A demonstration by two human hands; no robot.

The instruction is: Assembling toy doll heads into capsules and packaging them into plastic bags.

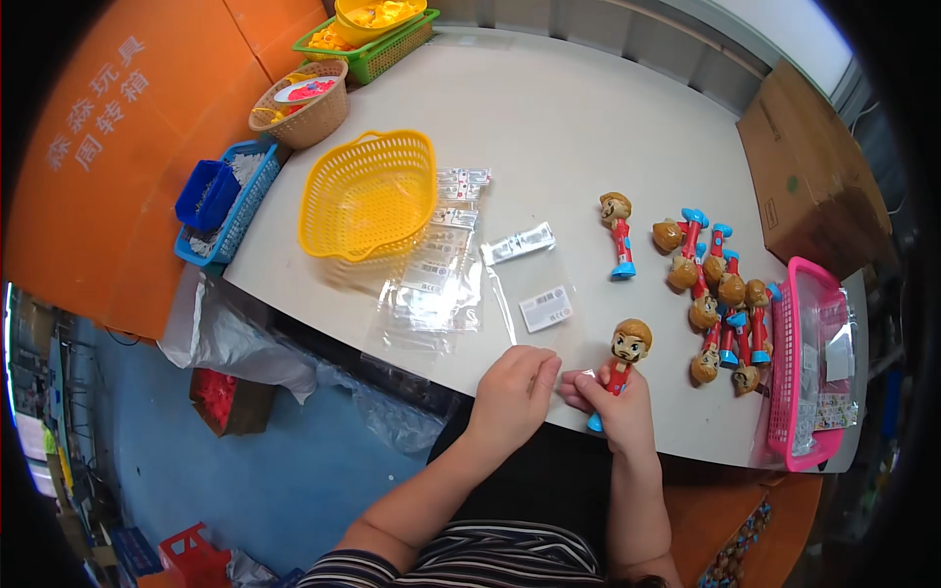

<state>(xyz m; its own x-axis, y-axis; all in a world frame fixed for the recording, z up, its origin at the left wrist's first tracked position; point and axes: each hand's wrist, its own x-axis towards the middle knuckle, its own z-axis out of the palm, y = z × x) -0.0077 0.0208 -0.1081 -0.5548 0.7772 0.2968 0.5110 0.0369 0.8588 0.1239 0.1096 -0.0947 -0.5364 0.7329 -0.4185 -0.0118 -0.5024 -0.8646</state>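
My right hand is closed around a toy figure with brown hair, a beard, a red body and blue feet, its head up at the table's near edge. Just left of it, my left hand has its fingers pinched together; whatever is between them is hidden. Beyond my left hand a clear plastic bag lies flat, with a silver strip along its top and a white label. Another figure lies alone farther back. Several more figures lie in a group to the right.
A yellow basket stands beside overlapping clear bags on the left. Blue, tan and green baskets line the left edge. At the right are a pink basket and a cardboard box.
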